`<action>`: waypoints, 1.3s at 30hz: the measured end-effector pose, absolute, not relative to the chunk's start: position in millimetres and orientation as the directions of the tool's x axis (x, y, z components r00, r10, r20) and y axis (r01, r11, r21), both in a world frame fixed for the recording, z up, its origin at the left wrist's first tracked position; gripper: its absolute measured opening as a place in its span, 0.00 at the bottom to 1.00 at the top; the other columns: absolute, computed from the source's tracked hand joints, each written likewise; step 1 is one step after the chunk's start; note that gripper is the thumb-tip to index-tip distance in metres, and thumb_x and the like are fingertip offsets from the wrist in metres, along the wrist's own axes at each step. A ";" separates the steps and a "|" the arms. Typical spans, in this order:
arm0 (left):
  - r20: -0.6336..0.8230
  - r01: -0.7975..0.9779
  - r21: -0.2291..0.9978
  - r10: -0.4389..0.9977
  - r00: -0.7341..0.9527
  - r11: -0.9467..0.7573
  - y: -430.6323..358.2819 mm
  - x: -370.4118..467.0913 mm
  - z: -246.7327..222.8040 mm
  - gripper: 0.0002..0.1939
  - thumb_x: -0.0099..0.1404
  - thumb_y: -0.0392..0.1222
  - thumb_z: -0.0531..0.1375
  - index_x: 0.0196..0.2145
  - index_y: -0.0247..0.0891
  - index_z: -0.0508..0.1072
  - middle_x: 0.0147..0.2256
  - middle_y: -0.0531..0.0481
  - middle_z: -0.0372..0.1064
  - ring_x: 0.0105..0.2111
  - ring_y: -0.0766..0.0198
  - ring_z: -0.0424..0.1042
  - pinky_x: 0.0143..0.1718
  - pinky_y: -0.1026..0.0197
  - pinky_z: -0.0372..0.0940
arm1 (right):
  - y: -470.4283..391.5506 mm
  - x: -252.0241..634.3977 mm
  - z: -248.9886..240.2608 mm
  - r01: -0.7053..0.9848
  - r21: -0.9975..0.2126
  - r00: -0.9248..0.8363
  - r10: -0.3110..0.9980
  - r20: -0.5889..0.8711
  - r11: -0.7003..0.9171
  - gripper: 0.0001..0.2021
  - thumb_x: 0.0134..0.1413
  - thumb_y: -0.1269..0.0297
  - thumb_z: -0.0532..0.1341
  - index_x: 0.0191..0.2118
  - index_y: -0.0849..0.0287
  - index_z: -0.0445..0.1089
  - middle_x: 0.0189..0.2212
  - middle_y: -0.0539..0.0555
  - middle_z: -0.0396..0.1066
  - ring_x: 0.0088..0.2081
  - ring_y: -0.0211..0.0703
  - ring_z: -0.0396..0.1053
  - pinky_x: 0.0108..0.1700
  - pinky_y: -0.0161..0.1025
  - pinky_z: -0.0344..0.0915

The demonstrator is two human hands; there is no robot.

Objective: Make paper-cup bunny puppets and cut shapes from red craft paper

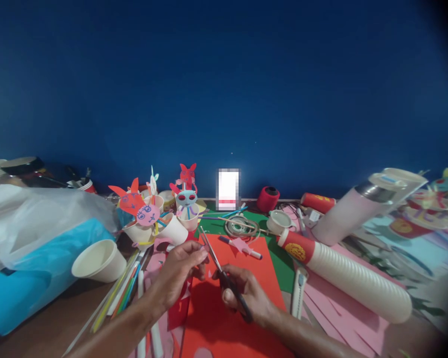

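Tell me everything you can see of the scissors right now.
The scissors have metal-looking blades and black, probably plastic handles. The right hand grips the handles above the red sheet, blades angled forward and leftward, apparently slightly parted. The left hand is close beside the blades; contact is unclear.

left fingers (198,257): pinched together | right fingers (240,272): curled | forearms (136,318): converging
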State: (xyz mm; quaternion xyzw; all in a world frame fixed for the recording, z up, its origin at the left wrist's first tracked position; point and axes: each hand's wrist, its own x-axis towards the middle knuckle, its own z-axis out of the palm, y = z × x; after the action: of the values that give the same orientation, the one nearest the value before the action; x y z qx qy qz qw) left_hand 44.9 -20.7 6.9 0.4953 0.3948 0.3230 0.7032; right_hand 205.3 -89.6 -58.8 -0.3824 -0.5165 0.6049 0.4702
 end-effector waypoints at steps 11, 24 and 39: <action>-0.247 -0.090 0.943 0.853 0.460 0.322 -19.5 46.1 9.4 0.05 0.53 0.39 0.58 0.24 0.34 0.68 0.21 0.55 0.64 0.19 0.70 0.62 0.23 0.64 0.61 | -90.9 205.1 -55.8 -0.122 -0.993 -0.298 0.954 0.039 0.003 0.23 0.44 0.47 0.59 0.40 0.62 0.64 0.18 0.46 0.58 0.18 0.31 0.54 0.20 0.28 0.52; -0.251 -0.046 0.948 0.830 0.498 0.315 -17.3 42.2 5.3 0.03 0.53 0.36 0.57 0.24 0.34 0.67 0.20 0.54 0.66 0.19 0.70 0.66 0.23 0.66 0.60 | -91.1 206.9 -48.5 -0.131 -0.990 -0.326 0.945 0.001 -0.045 0.23 0.43 0.47 0.60 0.39 0.62 0.64 0.19 0.46 0.57 0.19 0.31 0.53 0.20 0.29 0.52; -0.302 0.040 0.944 0.805 0.510 0.328 -10.2 36.4 9.6 0.04 0.50 0.37 0.58 0.23 0.33 0.68 0.20 0.54 0.67 0.18 0.71 0.66 0.23 0.66 0.60 | -90.5 209.5 -50.7 -0.121 -0.992 -0.329 0.944 0.016 -0.026 0.21 0.44 0.50 0.61 0.39 0.63 0.65 0.20 0.47 0.57 0.19 0.30 0.51 0.19 0.28 0.50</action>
State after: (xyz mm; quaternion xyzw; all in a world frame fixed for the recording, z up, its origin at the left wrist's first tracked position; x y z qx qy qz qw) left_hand 36.4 -10.2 9.6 0.5117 0.4133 0.2723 0.7023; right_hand 209.5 -90.5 -50.7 -0.3788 -0.5431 0.6077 0.4384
